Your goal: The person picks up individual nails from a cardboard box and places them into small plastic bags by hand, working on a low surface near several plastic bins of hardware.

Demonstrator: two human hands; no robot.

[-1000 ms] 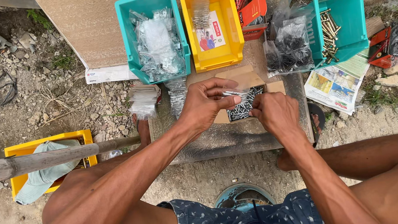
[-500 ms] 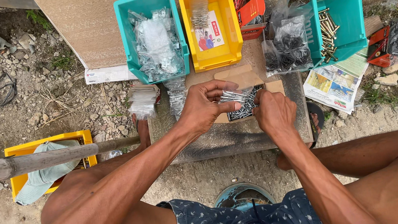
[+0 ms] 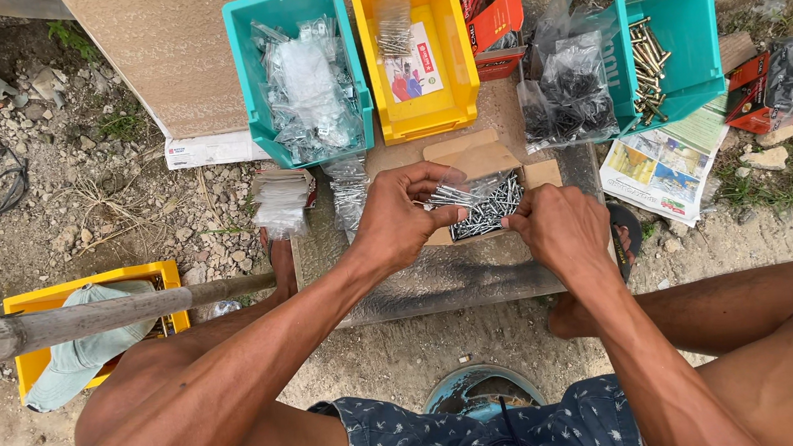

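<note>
While the person sits low over a flat grey slab (image 3: 444,283) on the stony ground, both hands meet above it so the small parts stay close and do not fall in the dirt. Between the hands is a small clear plastic bag of thin silver nails (image 3: 483,204), held just over a brown piece of cardboard (image 3: 479,157) that lies on the slab. It seems the cardboard is there to catch any nail that slips out

The left hand (image 3: 396,221) is curled, with thumb and fingertips pinched tight on the top left edge of the bag. The right hand (image 3: 559,228) is closed almost into a fist, and its thumb and first finger pinch the bag's right edge. Both hands grip the bag only, nothing else, and they pull it a little apart, as one does to keep a bag's mouth open or to fold it

Past the hands, the bins stand in a row within easy reach, likely so each kind of part has its own place: a teal plastic bin with clear bags of silver bits (image 3: 250,80), a yellow plastic bin with a pack of long nails (image 3: 454,34), and a second teal bin with gold screws (image 3: 690,26). A dark bag of black screws (image 3: 565,96) leans beside that last bin
</note>
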